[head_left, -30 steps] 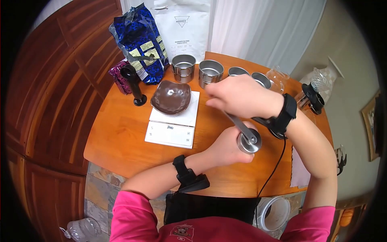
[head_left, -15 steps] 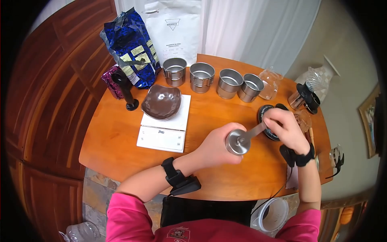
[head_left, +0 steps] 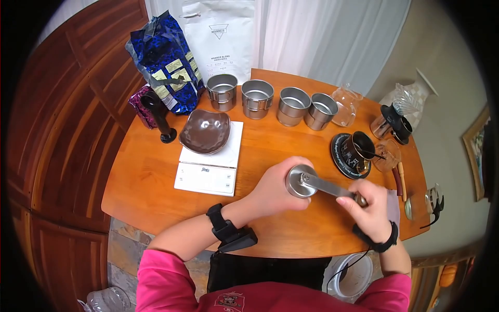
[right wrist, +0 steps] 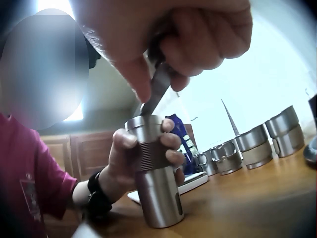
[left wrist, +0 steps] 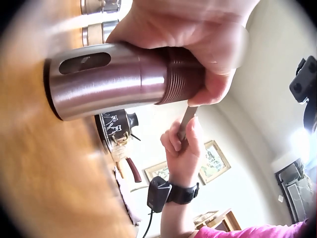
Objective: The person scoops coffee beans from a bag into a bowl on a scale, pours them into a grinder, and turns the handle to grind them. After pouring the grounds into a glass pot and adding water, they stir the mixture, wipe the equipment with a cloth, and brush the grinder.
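Note:
A steel hand coffee grinder with a ribbed dark band stands upright, its base down at the tabletop in both wrist views. My left hand grips the grinder's body around the band, thumb and fingers wrapped about it. In the right wrist view, the slotted window shows low on the body. From the lid, a flat metal crank points to the right and slightly toward me. My right hand holds the knob at the crank's outer end, fingers curled around it.
A brown dish sits on a white scale to the left. Several steel cups line the back, before coffee bags. At the right are a black cup on a saucer and a glass dripper.
The crank has swung clockwise, from pointing away and left, through right, to right and nearer me. My right hand moved with it, uncovering the black cup. The left hand keeps its grip.

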Motion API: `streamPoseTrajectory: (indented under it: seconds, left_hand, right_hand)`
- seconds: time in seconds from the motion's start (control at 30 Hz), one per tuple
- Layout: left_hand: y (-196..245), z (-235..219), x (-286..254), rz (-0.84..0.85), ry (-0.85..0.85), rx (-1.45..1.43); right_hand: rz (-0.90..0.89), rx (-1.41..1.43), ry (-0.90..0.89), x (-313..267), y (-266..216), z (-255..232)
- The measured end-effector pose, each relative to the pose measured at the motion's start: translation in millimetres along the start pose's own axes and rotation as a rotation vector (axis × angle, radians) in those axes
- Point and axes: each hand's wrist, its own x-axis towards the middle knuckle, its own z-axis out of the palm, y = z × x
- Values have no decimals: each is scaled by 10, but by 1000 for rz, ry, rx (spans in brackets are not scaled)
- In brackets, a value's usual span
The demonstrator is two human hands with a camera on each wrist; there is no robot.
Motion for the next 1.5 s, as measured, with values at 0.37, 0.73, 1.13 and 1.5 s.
streamPoseTrajectory:
  seconds: [0.37,0.73,1.13,1.5]
  left_hand:
    - [22,7,-24,36,30,40]
    - [57,44,-54,-30,73,-7]
    - [-153,77,0,142,-43,26]
    - [-1,181,-65,130,27,202]
  right_hand:
    - [-402,-321,72,-357,-404,283]
    - [-633,-720,31,-98,-1046,827]
    - [-669,-576,-371,383,-1302,747]
    - [-382,-626,-323,1325,-893,491]
